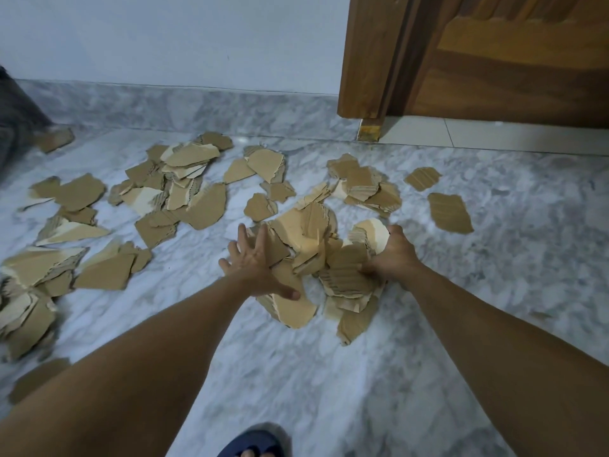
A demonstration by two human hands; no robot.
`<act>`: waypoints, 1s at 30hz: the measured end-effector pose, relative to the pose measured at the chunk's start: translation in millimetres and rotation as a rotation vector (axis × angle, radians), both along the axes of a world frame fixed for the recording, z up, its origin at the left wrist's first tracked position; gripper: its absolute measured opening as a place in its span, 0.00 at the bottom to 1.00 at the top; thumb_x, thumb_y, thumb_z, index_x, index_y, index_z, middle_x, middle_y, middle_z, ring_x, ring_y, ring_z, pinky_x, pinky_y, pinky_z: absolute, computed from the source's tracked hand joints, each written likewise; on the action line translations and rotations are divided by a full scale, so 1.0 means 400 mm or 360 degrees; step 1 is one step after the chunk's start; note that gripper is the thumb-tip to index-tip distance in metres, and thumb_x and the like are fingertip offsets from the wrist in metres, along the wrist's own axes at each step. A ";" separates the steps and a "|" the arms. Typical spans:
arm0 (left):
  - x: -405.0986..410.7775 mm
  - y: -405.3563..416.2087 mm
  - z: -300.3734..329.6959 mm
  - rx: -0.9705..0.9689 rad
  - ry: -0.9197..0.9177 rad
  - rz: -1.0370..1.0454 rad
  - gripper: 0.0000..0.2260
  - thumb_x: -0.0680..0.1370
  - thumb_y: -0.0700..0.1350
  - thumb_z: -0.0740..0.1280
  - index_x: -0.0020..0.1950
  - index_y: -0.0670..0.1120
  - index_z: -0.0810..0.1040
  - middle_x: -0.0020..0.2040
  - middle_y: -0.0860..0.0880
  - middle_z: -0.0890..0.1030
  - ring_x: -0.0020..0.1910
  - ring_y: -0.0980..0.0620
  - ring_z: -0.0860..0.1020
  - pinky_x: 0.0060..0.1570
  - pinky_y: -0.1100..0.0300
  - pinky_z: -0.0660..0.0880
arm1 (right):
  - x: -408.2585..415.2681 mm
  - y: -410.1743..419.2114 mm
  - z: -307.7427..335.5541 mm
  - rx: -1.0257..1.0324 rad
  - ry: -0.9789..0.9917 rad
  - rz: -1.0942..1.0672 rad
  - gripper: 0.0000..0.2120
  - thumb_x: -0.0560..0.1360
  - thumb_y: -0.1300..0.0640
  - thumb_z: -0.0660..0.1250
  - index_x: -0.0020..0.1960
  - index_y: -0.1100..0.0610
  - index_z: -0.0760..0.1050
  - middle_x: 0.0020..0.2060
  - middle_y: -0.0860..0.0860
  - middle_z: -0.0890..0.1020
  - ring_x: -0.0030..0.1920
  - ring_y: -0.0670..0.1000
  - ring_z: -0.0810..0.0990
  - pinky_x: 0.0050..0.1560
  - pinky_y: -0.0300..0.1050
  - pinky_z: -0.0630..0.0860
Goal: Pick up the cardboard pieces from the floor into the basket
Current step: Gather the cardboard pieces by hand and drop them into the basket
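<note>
Torn brown cardboard pieces lie scattered over the marble floor. A heap of cardboard pieces (309, 258) sits between my hands in the middle. My left hand (255, 263) presses flat on the heap's left side, fingers spread and thumb on a lower piece. My right hand (393, 255) is curled around the heap's right side, gripping several pieces. More cardboard pieces (178, 186) lie at the upper left, others (362, 186) behind the heap, and a single piece (449, 212) lies to the right. No basket is in view.
A wooden door and frame (478, 61) stand at the upper right above a white wall and marble skirting. A dark object (13, 113) is at the far left edge. My foot in a dark blue sandal (253, 445) shows at the bottom.
</note>
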State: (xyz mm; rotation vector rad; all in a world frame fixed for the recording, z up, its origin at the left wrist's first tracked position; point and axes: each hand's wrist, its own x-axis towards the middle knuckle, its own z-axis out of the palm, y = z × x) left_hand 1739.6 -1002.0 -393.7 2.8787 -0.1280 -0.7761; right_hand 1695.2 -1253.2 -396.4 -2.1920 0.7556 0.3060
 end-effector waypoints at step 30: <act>-0.081 -0.035 -0.016 0.0111 0.0008 0.0210 0.55 0.52 0.66 0.80 0.69 0.47 0.57 0.63 0.46 0.60 0.65 0.44 0.60 0.64 0.46 0.67 | 0.005 0.001 -0.011 -0.0004 0.0017 0.0024 0.47 0.63 0.57 0.81 0.73 0.57 0.58 0.63 0.57 0.74 0.63 0.59 0.74 0.56 0.48 0.74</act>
